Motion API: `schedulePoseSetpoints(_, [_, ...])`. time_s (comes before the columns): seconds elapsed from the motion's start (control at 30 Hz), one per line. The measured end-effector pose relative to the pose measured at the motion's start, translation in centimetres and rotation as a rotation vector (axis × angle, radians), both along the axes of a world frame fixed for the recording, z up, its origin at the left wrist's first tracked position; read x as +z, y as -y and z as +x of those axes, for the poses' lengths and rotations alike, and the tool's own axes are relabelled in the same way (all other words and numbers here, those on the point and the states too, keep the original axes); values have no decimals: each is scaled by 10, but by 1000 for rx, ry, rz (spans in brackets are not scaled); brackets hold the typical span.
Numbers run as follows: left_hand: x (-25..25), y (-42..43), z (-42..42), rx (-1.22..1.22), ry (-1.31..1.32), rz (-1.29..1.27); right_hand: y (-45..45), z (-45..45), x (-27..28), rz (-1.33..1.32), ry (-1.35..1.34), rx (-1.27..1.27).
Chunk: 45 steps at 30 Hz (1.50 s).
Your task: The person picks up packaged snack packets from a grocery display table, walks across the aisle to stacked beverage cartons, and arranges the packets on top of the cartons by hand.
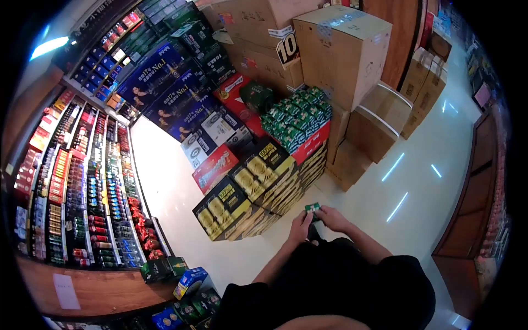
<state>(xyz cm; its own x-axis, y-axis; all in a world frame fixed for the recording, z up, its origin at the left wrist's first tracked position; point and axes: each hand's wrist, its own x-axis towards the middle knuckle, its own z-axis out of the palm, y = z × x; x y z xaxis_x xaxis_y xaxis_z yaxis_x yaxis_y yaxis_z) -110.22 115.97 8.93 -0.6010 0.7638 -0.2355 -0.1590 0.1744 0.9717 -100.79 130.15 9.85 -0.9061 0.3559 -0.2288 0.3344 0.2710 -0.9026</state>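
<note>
Low in front of my body, a small green packet (312, 208) with white markings is held between both hands. My left hand (300, 226) has its fingers closed at the packet's left side. On the other side, my right hand (331, 218) also grips it, fingers curled and partly hidden. Just beyond the hands, many similar green packets (297, 116) lie piled in rows on a red box (312, 144). That box rests on a stack of black-and-gold cartons (258, 179).
Tall brown cardboard boxes (338, 55) stand behind the pile, with an open-flapped carton (374, 129) beside them. Blue cases (165, 88) are stacked further back. Shelves of cans and bottles (93, 192) line the left. Shiny white floor (407, 181) lies right, by a wooden cabinet (467, 198).
</note>
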Motion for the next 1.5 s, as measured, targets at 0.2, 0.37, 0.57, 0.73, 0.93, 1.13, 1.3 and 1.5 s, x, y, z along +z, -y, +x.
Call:
schedulePoseSetpoints(0.2, [8,-100,-92,18,53,-21,-76,-82,22,-420,-64,-315])
schedulePoseSetpoints(0.37, [17,-162,-126,102,-33,-44,-131,-125,20,-614,-166,-399])
schedulePoseSetpoints(0.57, [28,-245,-170,207,-279,-192,-218,-183,34,-710,-254,-473])
schedulePoseSetpoints(0.73, [53,-326,-203,403,-296,-77,-295,-233,27,-896,-204,-537])
schedulePoseSetpoints(0.93, [64,-386,-236,361,-444,-253,-339,-264,25,-1009,-130,-647])
schedulePoseSetpoints(1.13, [48,-410,-249,430,-436,-331,-350,-268,30,-1097,-100,-726])
schedulePoseSetpoints(1.3, [53,-417,-254,447,-418,-424,-351,-266,32,-1099,-81,-681])
schedulePoseSetpoints(1.5, [58,-396,-241,433,-538,-404,-350,-259,27,-1030,-5,-623])
